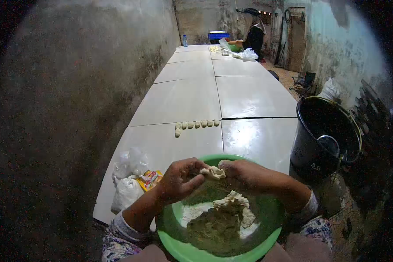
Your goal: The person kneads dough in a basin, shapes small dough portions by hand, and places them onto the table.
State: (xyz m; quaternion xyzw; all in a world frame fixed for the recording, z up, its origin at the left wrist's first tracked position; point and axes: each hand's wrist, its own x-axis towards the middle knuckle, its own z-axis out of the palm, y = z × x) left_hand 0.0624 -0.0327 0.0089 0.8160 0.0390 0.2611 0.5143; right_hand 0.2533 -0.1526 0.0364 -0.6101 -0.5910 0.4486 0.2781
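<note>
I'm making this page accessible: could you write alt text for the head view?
A person's left hand holds a piece of dough over a green basin, the right hand at the piece's edge; more dough and white powder lie inside. Beyond, small dough pieces form an L on a white table, with a black bucket to the right.

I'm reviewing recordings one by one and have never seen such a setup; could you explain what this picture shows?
There is no machine here: these are a person's bare left hand and right hand, seen by a camera worn on that person's head, looking forward and down. The hands hold a small lump of pale dough above a round, green plastic bowl, which contains a larger pale dough mass. On the long, shiny white table lie small, pale dough pieces; at left are a clear plastic bag with white contents and a small yellow-and-red packet. Another person is at the far end.
</note>
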